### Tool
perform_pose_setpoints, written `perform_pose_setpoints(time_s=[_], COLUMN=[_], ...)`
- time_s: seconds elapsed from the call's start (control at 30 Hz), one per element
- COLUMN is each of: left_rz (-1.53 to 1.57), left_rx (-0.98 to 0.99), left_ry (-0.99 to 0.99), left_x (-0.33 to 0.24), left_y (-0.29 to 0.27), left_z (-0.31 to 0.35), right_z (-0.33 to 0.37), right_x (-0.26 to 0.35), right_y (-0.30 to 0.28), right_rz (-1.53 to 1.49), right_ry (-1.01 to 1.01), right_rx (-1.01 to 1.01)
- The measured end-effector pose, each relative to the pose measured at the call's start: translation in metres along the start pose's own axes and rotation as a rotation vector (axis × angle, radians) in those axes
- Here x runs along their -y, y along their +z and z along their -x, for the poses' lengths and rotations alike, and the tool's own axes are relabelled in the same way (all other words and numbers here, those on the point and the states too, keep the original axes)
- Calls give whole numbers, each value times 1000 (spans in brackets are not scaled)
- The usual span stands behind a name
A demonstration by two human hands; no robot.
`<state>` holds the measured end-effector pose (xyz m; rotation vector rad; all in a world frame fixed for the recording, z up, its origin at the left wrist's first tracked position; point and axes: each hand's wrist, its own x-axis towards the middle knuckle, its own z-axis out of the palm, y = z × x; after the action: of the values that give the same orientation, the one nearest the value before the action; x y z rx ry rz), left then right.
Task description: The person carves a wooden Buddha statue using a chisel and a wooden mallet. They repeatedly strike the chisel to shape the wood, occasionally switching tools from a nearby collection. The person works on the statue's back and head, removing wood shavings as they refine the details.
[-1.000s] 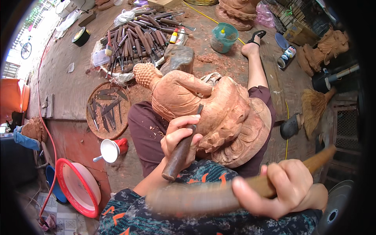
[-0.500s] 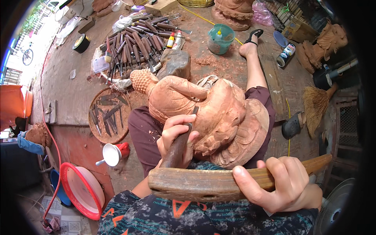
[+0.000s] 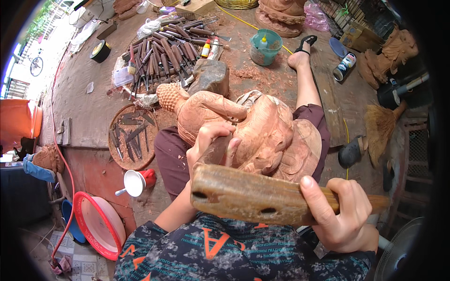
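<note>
Carved wooden statue with a chisel and a mallet.
The statue (image 3: 265, 136), reddish-brown and unpainted, lies tilted, its knobbly-haired head to the left and its broad, rounded base to the right. The chisel (image 3: 216, 151), dark-handled, slants up toward the statue's side, its tip mostly hidden. The mallet (image 3: 243, 193), worn brown wood with two dark holes, spans the foreground; its thick left end overlaps the chisel's butt, contact unclear.

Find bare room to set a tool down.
Bare brown floor between the round brown woven tray and two narrow grey strips; also planks between the tan straw broom and outstretched bare leg. Crowded: the heap of brown-handled chisels, and over the lap: left hand, right hand, thick brown wooden club and reddish carved wooden figure.
</note>
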<state>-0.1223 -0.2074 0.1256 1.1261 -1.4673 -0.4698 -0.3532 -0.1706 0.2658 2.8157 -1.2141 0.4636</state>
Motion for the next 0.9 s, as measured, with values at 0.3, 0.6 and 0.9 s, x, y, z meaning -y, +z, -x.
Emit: perform_pose_setpoints(time_s=[0.3,0.6,0.9], left_rz=[245,189,157], left_rx=[41,48,117], left_ry=[261,192,86], left_x=[12,5,0], left_y=[-18,-15,-17], left_z=[39,33,31], right_z=[15,5,-1], right_x=[2,4,4], right_y=[36,31,33], right_rz=[-254,-288,-81], right_ry=[-174,-263,-264], right_rx=[-68,-185,-192])
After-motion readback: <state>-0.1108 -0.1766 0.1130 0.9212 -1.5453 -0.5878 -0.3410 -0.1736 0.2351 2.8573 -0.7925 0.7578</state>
